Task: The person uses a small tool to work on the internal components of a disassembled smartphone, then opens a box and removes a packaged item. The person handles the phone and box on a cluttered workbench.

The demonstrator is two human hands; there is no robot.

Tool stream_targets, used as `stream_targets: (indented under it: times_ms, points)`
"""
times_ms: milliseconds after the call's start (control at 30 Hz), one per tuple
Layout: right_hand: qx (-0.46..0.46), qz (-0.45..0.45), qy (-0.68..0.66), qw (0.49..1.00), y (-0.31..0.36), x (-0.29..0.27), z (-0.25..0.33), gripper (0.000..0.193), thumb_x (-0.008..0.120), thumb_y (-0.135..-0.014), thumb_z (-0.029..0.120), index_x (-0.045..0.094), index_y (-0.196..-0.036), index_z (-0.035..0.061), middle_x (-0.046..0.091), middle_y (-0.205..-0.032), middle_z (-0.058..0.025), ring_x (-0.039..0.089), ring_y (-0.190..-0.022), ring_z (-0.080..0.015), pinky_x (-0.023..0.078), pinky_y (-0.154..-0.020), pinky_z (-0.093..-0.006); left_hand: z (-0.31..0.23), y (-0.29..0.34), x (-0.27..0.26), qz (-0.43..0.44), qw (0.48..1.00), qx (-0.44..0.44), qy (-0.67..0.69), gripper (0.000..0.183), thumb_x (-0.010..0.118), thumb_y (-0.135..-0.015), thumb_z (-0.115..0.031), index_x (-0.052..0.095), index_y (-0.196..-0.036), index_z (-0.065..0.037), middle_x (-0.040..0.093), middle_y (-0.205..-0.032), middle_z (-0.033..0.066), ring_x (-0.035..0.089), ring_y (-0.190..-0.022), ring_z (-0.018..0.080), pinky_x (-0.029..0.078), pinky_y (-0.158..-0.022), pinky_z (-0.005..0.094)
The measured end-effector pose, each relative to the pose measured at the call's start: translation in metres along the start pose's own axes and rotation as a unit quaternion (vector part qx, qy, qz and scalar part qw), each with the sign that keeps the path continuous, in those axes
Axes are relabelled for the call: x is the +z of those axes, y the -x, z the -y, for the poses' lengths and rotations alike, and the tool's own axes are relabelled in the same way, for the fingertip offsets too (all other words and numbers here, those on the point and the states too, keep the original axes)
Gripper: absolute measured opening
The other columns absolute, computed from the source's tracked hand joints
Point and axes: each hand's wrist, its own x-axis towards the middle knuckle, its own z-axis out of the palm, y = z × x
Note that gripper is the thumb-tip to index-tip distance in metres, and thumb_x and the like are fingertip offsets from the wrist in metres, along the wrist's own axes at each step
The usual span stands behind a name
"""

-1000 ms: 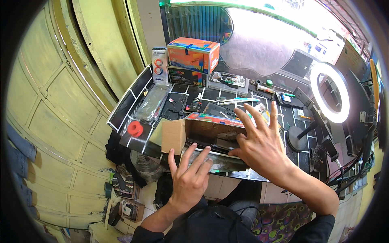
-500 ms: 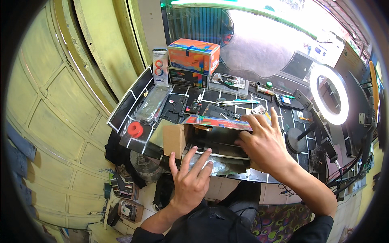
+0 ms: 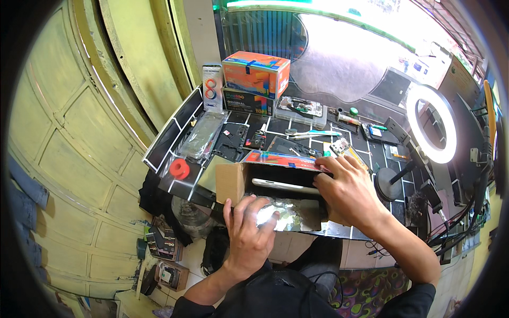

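Cardboard box (image 3: 275, 180) lies open on its side at the near edge of the worktable (image 3: 366, 151), a pale flat slab showing inside. Left hand (image 3: 249, 233) presses spread, ungripping fingers on the shiny flap before the box; right hand (image 3: 347, 193) clasps the box's right end. Better to steady both ends evenly, since the red tape roll (image 3: 180, 168) sits left of the box.

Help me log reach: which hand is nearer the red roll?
Left. The left hand lies just right of and below the red roll; the right hand is farther right.
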Motion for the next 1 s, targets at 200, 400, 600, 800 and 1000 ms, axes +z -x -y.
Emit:
stream_targets:
  times_ms: [200, 400, 600, 800, 1000]
  points:
    - [-0.033, -0.046, -0.023, 0.998, 0.003, -0.004, 0.006, 0.015, 0.073, -0.075, 0.014, 0.069, -0.085, 0.003, 0.062, -0.116, -0.0117, 0.061, -0.105, -0.0269, 0.05, -0.092, -0.0428, -0.002, 0.0, -0.008, 0.047, 0.999, 0.002, -0.007, 0.033, 0.076, -0.067, 0.0, 0.071, -0.098, -0.01, 0.065, -0.124, 0.0051, 0.054, -0.126, 0.0308, 0.027, -0.109, 0.065]
    - [-0.022, -0.071, 0.052, 0.996, 0.013, 0.007, 0.016, 0.009, 0.067, -0.077, 0.008, 0.067, -0.083, 0.0011, 0.058, -0.115, -0.0076, 0.06, -0.103, -0.0224, 0.061, -0.061, -0.0332, -0.004, 0.005, -0.014, 0.073, 0.997, 0.004, -0.015, 0.031, 0.075, -0.071, -0.002, 0.071, -0.101, -0.01, 0.067, -0.123, 0.0037, 0.058, -0.121, 0.0289, 0.028, -0.107, 0.0651]
    - [-0.034, -0.077, 0.001, 0.997, 0.015, 0.005, 0.013, 0.012, 0.067, -0.076, 0.008, 0.067, -0.086, 0.0005, 0.058, -0.117, -0.0091, 0.06, -0.105, -0.0234, 0.061, -0.063, -0.0344, -0.001, -0.004, -0.026, 0.06, 0.997, 0.026, -0.038, 0.029, 0.073, -0.074, -0.002, 0.074, -0.101, -0.011, 0.07, -0.12, 0.0037, 0.062, -0.115, 0.0289, 0.038, -0.097, 0.0555]
    - [-0.048, -0.095, -0.017, 0.994, 0.017, 0.007, 0.009, 0.024, 0.065, -0.079, 0.008, 0.065, -0.102, 0.0024, 0.059, -0.125, -0.0128, 0.062, -0.11, -0.0289, 0.061, -0.072, -0.0383, 0.012, -0.048, -0.025, -0.012, 0.998, 0.062, -0.023, 0.027, 0.076, -0.072, 0.0, 0.075, -0.098, -0.009, 0.069, -0.098, 0.0028, 0.064, -0.092, 0.0241, 0.046, -0.076, 0.038]
    - [-0.011, -0.072, -0.104, 0.992, 0.019, 0.0, 0.012, 0.024, 0.068, -0.086, 0.016, 0.061, -0.107, 0.0077, 0.056, -0.132, -0.0147, 0.063, -0.113, -0.0305, 0.061, -0.069, -0.0412, 0.027, -0.075, -0.017, -0.028, 0.993, 0.112, -0.031, 0.022, 0.079, -0.072, -0.005, 0.073, -0.092, -0.009, 0.066, -0.09, 0.0012, 0.062, -0.087, 0.0229, 0.045, -0.075, 0.0378]
